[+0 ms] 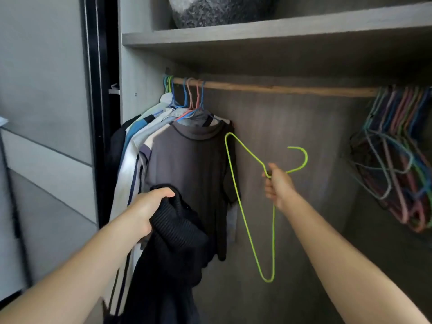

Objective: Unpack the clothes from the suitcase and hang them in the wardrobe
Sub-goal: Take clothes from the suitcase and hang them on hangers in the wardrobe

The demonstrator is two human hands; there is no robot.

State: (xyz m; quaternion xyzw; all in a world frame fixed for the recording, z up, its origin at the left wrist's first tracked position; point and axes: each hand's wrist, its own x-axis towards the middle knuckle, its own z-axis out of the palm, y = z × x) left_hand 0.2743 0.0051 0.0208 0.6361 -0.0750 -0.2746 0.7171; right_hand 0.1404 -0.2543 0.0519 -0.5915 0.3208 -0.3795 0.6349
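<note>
An open grey wood-grain wardrobe (145, 54) fills the view, its wooden rail (280, 88) already carrying several hung garments (187, 160) at the left and a bunch of spare coloured wire hangers (397, 160) at the far right. The left hand (149, 209) grips a black ribbed garment (177, 242), not yet hung. The right hand (278, 185) is curled round the neck of a lime-green wire hanger (243, 206). The suitcase is out of view, so what remains is unclear.

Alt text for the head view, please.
Facing an open wardrobe, the left hand grips a black garment and the right hand holds a green hanger. Shirts hang left on the rail; empty hangers bunch right.
</note>
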